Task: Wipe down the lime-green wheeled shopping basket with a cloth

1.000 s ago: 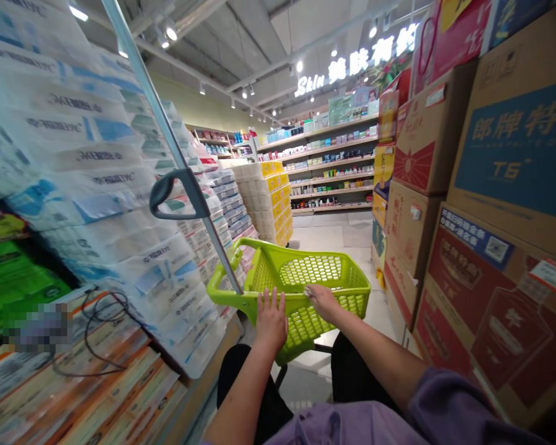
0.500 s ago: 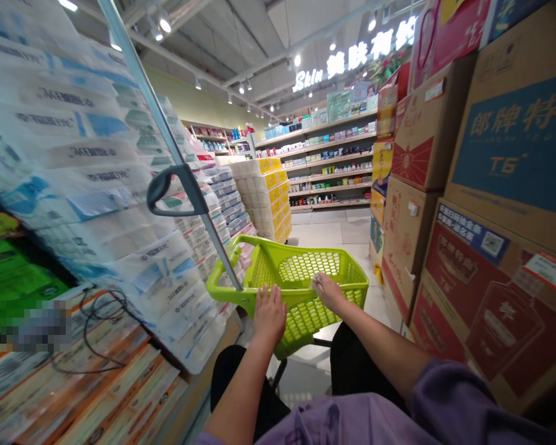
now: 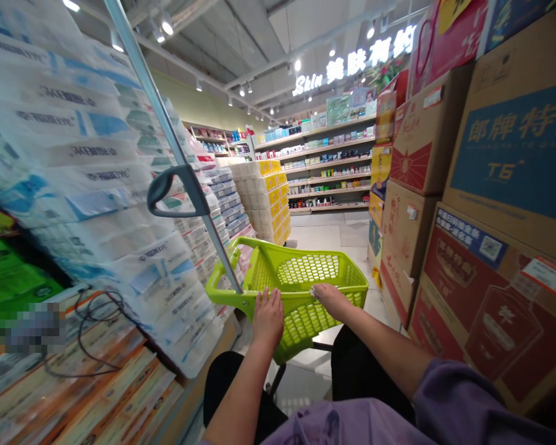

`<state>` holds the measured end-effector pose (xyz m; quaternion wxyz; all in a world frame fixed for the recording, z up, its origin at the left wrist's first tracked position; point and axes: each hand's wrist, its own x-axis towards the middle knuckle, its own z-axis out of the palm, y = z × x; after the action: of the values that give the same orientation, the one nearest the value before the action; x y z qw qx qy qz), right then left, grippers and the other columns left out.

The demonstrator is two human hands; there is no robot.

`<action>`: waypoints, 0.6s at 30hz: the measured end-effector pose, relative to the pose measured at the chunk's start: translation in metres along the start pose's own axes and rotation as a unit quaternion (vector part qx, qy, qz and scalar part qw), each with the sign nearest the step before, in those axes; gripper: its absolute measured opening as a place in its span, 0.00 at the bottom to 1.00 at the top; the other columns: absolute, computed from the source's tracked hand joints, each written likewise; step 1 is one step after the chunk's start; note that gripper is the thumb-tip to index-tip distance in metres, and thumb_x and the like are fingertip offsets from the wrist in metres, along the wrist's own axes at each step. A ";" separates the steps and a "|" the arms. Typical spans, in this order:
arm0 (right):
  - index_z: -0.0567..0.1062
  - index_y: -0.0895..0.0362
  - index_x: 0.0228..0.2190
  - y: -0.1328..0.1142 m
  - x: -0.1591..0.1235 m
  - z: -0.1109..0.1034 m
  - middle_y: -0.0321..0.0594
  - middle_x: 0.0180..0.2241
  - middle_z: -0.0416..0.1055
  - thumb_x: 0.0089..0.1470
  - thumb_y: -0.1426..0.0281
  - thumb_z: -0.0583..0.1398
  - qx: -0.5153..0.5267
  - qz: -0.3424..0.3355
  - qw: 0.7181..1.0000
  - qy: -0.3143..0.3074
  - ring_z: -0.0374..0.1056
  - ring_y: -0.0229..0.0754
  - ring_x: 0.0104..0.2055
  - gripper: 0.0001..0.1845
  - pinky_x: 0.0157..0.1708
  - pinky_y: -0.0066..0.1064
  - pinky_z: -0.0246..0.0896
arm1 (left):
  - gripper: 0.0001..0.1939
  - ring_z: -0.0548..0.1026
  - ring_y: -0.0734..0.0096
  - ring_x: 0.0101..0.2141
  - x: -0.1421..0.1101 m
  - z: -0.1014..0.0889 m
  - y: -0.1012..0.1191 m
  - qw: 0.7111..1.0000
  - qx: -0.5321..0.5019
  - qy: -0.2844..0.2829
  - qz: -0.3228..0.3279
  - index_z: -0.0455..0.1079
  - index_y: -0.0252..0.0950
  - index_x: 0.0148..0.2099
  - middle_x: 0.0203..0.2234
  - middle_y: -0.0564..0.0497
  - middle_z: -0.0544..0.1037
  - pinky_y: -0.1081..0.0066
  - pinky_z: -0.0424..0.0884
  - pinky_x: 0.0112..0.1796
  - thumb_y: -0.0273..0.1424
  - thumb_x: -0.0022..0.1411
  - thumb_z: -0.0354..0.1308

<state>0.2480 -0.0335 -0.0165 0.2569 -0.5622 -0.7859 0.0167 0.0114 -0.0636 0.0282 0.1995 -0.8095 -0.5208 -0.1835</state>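
Note:
A bright green plastic shopping basket (image 3: 301, 285) with lattice sides stands in front of me, on a wheeled frame. My left hand (image 3: 267, 318) lies on the near rim, its fingers stretched out over the edge. Further right, my right hand (image 3: 330, 300) is closed on a small white crumpled tissue (image 3: 313, 292) and presses it to the same rim. Most of the tissue is hidden under the fingers. A long metal pole (image 3: 167, 136) with a grey loop handle (image 3: 185, 193) rises from the basket's left end, slanting to the left.
Tall stacks of wrapped tissue packs (image 3: 97, 148) line the left side, and cardboard cartons (image 3: 449, 284) are piled close on the right. Loose black cable (image 3: 97, 309) lies over boxes at the lower left. Stocked shelves (image 3: 328, 161) stand at the far end of the aisle.
My right hand has come down from just above the rim onto it, with the tissue now against the edge. My left hand stays in nearly the same place.

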 end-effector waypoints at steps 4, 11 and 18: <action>0.66 0.55 0.54 -0.043 0.017 0.013 0.46 0.47 0.70 0.61 0.72 0.52 0.013 -0.047 0.998 0.027 0.64 0.43 0.48 0.19 0.49 0.34 0.55 | 0.22 0.59 0.56 0.62 -0.001 0.003 0.000 1.000 0.007 0.008 0.007 0.65 0.34 0.60 0.57 0.48 0.70 0.53 0.54 0.61 0.30 0.69 0.42; 0.71 0.56 0.46 -0.053 0.016 0.013 0.44 0.42 0.72 0.63 0.70 0.51 -0.010 0.016 1.000 0.010 0.65 0.43 0.45 0.13 0.46 0.32 0.55 | 0.22 0.59 0.56 0.62 0.000 0.000 -0.006 1.000 0.008 -0.011 0.017 0.64 0.35 0.61 0.58 0.48 0.69 0.52 0.53 0.61 0.30 0.69 0.41; 0.72 0.59 0.43 -0.032 0.004 0.002 0.47 0.41 0.72 0.65 0.68 0.48 -0.031 0.061 0.998 0.019 0.66 0.45 0.44 0.15 0.45 0.34 0.54 | 0.23 0.58 0.56 0.63 -0.001 0.001 0.000 1.000 -0.009 -0.004 -0.002 0.64 0.35 0.62 0.58 0.49 0.68 0.52 0.52 0.62 0.31 0.69 0.41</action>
<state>0.2183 -0.0407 -0.0063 0.2528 -0.6166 -0.7456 -0.0023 0.0107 -0.0635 0.0269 0.1895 -0.8111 -0.5213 -0.1854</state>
